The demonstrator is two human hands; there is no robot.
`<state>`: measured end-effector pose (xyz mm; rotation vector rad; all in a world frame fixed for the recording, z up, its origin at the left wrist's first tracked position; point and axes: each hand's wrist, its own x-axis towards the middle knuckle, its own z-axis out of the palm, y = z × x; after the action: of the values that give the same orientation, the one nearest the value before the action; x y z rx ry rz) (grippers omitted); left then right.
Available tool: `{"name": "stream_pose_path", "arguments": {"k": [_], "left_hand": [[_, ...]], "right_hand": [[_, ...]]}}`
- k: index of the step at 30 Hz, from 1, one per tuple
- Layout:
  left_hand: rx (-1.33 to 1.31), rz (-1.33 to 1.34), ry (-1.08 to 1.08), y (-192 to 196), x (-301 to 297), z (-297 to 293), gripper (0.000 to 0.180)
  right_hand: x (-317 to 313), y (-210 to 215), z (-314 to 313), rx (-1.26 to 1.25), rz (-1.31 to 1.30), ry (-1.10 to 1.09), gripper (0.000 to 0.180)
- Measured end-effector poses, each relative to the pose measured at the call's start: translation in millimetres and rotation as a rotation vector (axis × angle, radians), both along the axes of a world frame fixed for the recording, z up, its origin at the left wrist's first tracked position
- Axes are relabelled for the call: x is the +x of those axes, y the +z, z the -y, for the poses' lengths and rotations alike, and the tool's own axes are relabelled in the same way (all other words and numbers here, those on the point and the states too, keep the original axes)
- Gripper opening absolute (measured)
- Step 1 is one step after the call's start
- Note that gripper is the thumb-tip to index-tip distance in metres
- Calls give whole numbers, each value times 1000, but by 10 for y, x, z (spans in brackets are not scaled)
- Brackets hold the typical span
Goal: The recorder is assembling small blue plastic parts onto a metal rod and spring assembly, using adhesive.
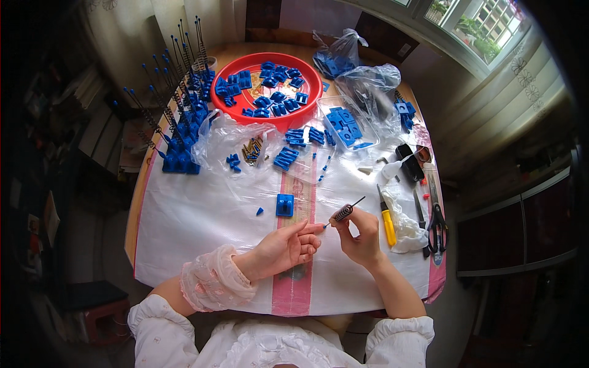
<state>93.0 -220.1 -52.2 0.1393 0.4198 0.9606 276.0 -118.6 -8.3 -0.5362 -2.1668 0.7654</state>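
Note:
In my right hand [361, 236], pinched between the fingers, is a black coil spring [343, 213] with a thin dark rod through it. The rod's lower end carries a small blue tip, close to the index fingertip of my left hand [285, 248]; whether they touch I cannot tell. My left hand is turned palm up, its index finger stretched out and the others loosely curled, with nothing seen in it. Just beyond it lies a blue square plastic part [284, 205] with a raised middle. Left of that part is a small blue cone [259, 211].
A red round tray [219, 111] of blue parts stands at the back. Sprung rods on blue bases [179, 161] crowd the left. Clear plastic bags [224, 140] and a clear box [372, 135] hold pieces. Right lie a yellow-handled screwdriver [388, 227] and black scissors [437, 230].

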Motion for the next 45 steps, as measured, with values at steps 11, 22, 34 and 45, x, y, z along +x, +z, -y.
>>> {"name": "stream_pose_path", "arguments": {"k": [11, 22, 34, 45], "left_hand": [[2, 9, 3, -5, 3, -3, 45], [21, -115, 32, 96, 27, 29, 45], [97, -240, -41, 166, 52, 43, 35], [506, -552, -373, 555, 62, 117, 36]], "right_hand": [[20, -36, -23, -39, -28, -25, 11], [12, -41, -33, -90, -77, -103, 6], [-12, -119, -54, -77, -52, -96, 6], [10, -96, -30, -73, 17, -95, 9]]}}
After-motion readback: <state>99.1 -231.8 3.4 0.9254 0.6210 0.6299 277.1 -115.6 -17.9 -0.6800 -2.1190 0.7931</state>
